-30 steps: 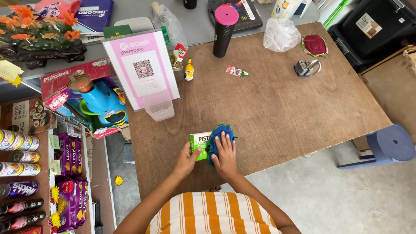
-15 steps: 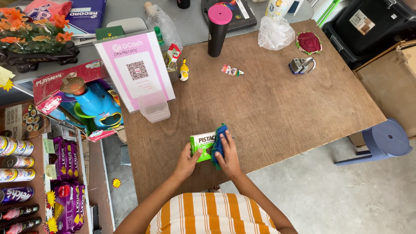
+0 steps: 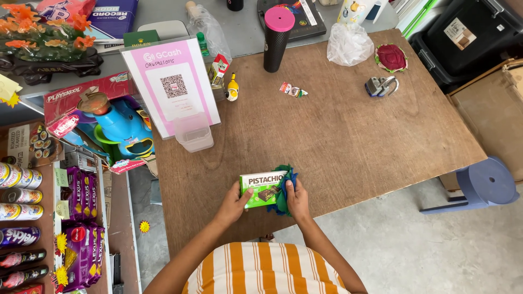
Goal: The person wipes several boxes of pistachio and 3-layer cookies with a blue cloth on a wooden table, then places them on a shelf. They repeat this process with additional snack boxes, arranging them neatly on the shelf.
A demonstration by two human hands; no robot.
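A green snack box (image 3: 261,188) lies flat on the brown wooden table (image 3: 338,136) near its front edge. My left hand (image 3: 235,204) grips the box at its lower left corner. My right hand (image 3: 297,198) presses a crumpled blue cloth (image 3: 286,182) against the right end of the box. The cloth has a green part under it and hides that end of the box.
On the table's far side stand a pink sign in a clear holder (image 3: 173,87), a black tumbler with a pink lid (image 3: 277,38), a white plastic bag (image 3: 351,43), a padlock (image 3: 379,86) and a small wrapper (image 3: 292,90). Shelves of snacks (image 3: 49,207) are left, a blue stool (image 3: 485,182) right.
The blue cloth has slid from the top of the box to its right end, uncovering the box's face. My right hand moved right with it; my left hand stayed on the box.
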